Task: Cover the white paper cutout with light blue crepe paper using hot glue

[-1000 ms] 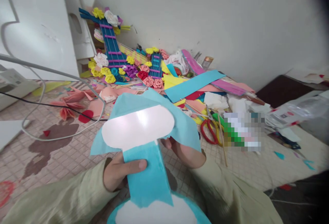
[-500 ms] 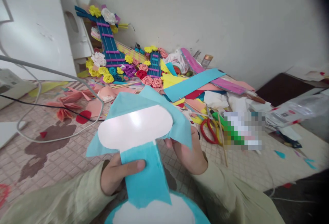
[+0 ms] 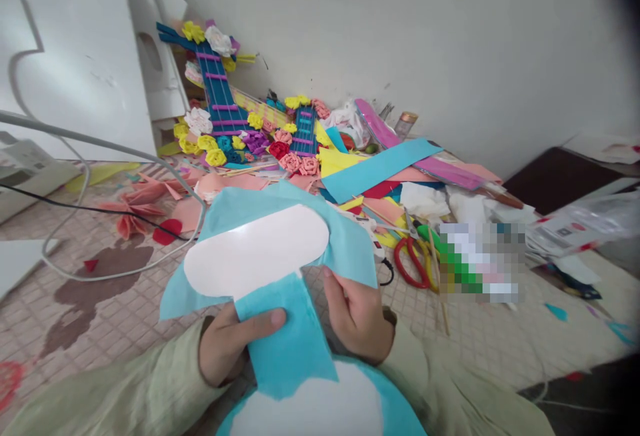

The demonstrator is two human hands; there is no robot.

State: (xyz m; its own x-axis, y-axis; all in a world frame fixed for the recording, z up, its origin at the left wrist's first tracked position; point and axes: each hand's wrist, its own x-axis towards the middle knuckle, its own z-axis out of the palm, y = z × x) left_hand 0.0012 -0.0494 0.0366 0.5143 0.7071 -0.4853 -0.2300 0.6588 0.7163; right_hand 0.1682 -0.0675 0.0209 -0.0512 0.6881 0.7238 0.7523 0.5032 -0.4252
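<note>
A white guitar-shaped cutout (image 3: 260, 246) tilts up in front of me, with a rounded bar at the top, a narrow neck and a wide lower body cut off by the frame. Blue paper (image 3: 290, 343) covers the neck and rims the body. My left hand (image 3: 225, 343) grips the neck, thumb flat on its front and fingers hidden behind. Behind the bar lies a sheet of light blue crepe paper (image 3: 350, 243), sticking out above and to both sides. My right hand (image 3: 357, 316) is closed on the sheet's lower right edge, its fingers curled.
Red-handled scissors (image 3: 411, 264) lie to the right beside a wooden stick (image 3: 438, 279). Paper guitars (image 3: 220, 96) with crepe flowers lean at the back left. Blue strips (image 3: 380, 169) and scraps pile against the wall. A grey cable (image 3: 145, 156) loops across the left side.
My right hand has shifted slightly left and down along the crepe paper, which now hangs lower over its fingers. My left hand keeps its hold on the neck. The view has shifted slightly.
</note>
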